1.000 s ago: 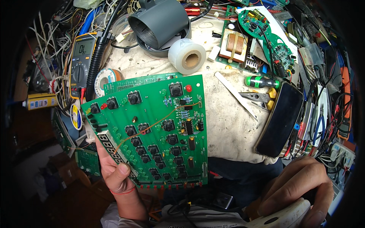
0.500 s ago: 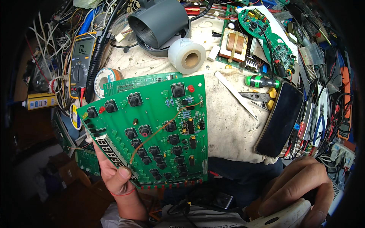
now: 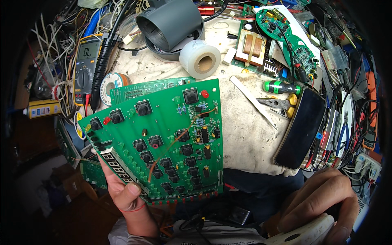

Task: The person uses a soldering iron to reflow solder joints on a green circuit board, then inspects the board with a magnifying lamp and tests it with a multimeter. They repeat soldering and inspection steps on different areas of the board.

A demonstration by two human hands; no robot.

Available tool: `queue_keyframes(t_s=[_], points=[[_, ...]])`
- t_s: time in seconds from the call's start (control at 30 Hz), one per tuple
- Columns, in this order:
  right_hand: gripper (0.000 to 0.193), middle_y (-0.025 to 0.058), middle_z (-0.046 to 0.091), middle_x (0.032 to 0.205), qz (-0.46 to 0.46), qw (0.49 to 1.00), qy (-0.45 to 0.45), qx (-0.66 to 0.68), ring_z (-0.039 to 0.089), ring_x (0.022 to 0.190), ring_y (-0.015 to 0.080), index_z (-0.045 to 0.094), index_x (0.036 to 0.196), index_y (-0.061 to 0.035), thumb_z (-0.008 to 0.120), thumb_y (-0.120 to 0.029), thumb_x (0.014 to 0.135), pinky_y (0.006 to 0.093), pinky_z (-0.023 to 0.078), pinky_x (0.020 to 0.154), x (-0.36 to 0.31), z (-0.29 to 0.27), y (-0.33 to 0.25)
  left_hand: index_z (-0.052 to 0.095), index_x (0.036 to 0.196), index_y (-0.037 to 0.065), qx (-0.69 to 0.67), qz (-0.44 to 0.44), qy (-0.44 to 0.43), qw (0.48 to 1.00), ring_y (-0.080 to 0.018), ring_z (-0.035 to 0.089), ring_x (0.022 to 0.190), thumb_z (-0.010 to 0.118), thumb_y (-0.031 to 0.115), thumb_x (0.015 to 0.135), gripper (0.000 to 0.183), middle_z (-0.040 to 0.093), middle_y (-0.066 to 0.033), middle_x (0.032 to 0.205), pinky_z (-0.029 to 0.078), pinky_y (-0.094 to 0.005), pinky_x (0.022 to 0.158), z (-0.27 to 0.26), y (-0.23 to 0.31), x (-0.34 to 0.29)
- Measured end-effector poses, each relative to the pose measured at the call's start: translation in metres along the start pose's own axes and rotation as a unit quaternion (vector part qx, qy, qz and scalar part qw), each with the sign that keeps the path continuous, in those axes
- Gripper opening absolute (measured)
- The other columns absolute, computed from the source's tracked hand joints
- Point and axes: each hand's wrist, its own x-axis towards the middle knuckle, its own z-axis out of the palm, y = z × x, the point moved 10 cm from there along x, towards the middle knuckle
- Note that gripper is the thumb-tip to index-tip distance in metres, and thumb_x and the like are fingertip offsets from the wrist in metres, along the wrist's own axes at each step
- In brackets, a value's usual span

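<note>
A large green circuit board tilts up in front of me, held at its lower left edge by my left hand, which is closed with the thumb on the front. The board carries black push buttons, small LEDs, a row of seven-segment digits and chips at its right side. An orange wire arcs over its face. Behind its top edge shows a second green board. At the lower right my right hand is closed around a pale off-white object with a dark oval spot; its kind is unclear.
A multimeter, a wire spool, a grey cylinder and a clear film roll lie beyond the board. To the right are a white strip, a screwdriver, pliers and a phone. Cables crowd both sides.
The board's left side has shifted slightly left and its tilt has changed a little. The orange wire's lower end sits further right on the board. My right hand has barely moved.
</note>
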Motion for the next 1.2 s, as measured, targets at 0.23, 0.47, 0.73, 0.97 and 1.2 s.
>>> queue_keyframes(t_s=[0.23,0.47,0.73,0.97,1.2], points=[[0.07,0.019,0.063,0.106,-0.115,0.991,0.065,0.035,0.062,0.077,0.022,0.055,0.138,-0.0305,0.09,-0.021,0.077,0.028,0.056,0.062,-0.02,-0.006,-0.002,0.016,0.165,0.006,-0.003,-0.004,-0.002,1.0,-0.0365,0.052,0.139,0.08,0.005,0.077,0.109,0.043,-0.0219,0.157,0.044,-0.0503,0.116,-0.002,0.0,-0.002],[0.076,0.0186,0.063,0.107,-0.109,0.99,0.081,0.041,0.061,0.077,0.0214,0.055,0.138,-0.0309,0.093,-0.02,0.073,0.0278,0.056,0.061,-0.016,-0.007,-0.004,0.018,0.165,0.006,-0.004,-0.002,0.003,1.0,-0.0363,0.053,0.137,0.081,0.005,0.076,0.109,0.045,-0.0217,0.156,0.045,-0.0499,0.115,-0.004,0.0,-0.003],[0.078,0.0177,0.062,0.107,-0.106,0.989,0.095,0.036,0.06,0.077,0.0207,0.054,0.138,-0.0309,0.094,-0.019,0.072,0.0272,0.054,0.06,-0.017,-0.005,-0.004,0.018,0.165,0.006,-0.008,0.004,0.0,1.0,-0.0367,0.054,0.137,0.082,0.005,0.076,0.109,0.045,-0.0222,0.156,0.046,-0.0503,0.114,-0.004,0.0,-0.003],[0.078,0.0176,0.063,0.107,-0.09,0.996,0.017,0.008,0.06,0.077,0.0205,0.054,0.138,-0.0311,0.094,-0.019,0.072,0.0271,0.054,0.06,-0.009,0.002,-0.008,0.015,0.165,0.005,-0.007,0.001,0.002,1.0,-0.036,0.054,0.137,0.082,0.005,0.076,0.112,0.045,-0.0222,0.156,0.046,-0.0502,0.114,-0.002,0.001,-0.002],[0.065,0.0201,0.062,0.108,-0.084,0.994,-0.059,-0.036,0.062,0.08,0.0218,0.054,0.137,-0.0272,0.087,-0.027,0.082,0.0294,0.057,0.063,0.013,0.008,-0.018,0.019,0.161,-0.002,0.034,-0.01,0.065,0.997,-0.0331,0.056,0.134,0.092,0.018,0.068,0.119,0.049,-0.0214,0.151,0.048,-0.0439,0.111,0.01,0.009,-0.005]])
